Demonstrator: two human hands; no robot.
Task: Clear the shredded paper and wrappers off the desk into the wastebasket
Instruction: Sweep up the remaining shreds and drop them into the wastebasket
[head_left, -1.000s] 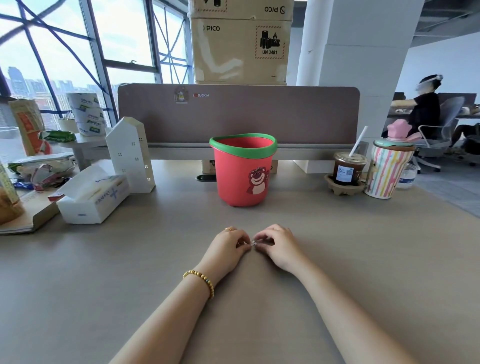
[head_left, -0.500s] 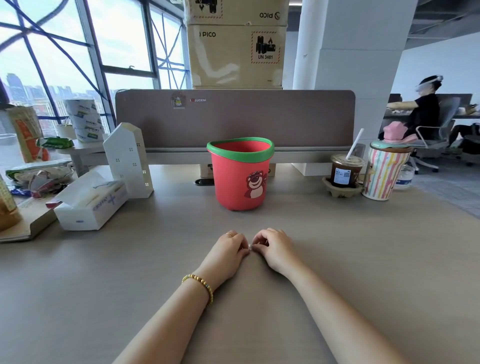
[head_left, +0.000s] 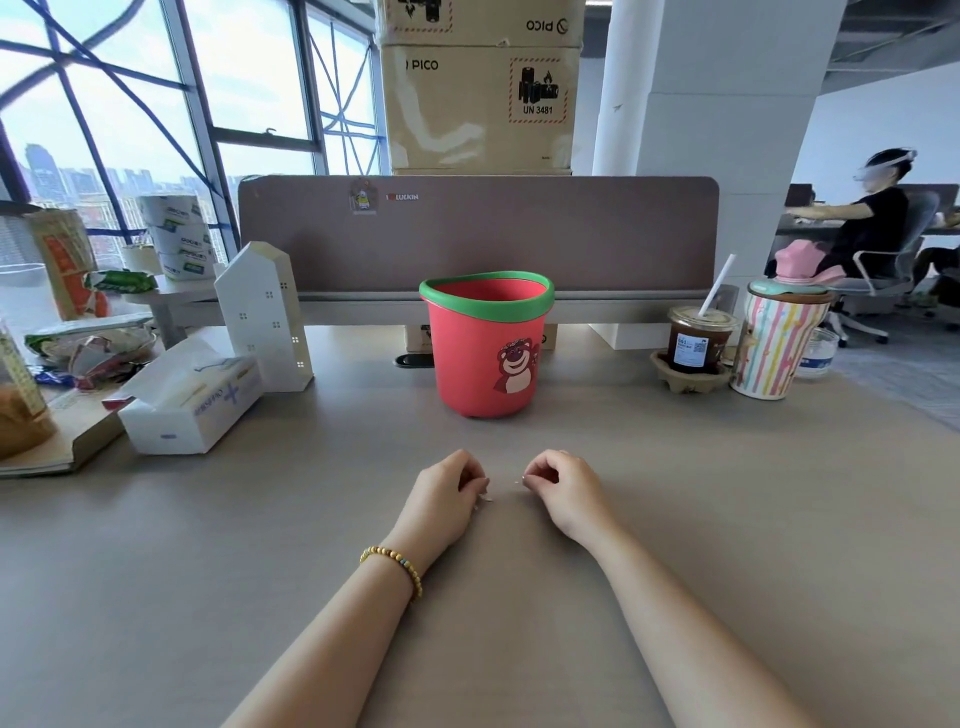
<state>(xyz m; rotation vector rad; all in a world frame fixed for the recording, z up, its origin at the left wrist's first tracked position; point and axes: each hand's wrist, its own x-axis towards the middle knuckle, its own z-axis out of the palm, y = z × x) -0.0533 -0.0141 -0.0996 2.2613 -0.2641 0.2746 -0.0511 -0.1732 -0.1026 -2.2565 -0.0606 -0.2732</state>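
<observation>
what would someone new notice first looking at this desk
The red wastebasket with its green rim and bear picture stands mid-desk, just beyond the hands. The left hand and right hand lie curled side by side, each pinching a tiny paper scrap. A striped cup stands far right.

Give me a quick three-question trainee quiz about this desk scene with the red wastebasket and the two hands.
1. True or false: the wastebasket stands upright on the desk.
2. Which lies nearest the left hand? A) striped cup B) tissue box C) iced coffee
3. Fill in: a small white paper scrap shows at the fingertips of the ___ hand.

Key
1. True; its open green rim faces up, beyond both hands.
2. B; the cup and coffee stand far on the right hand side.
3. Left; both hands are curled, and what the right pinches is too small to tell.
</observation>
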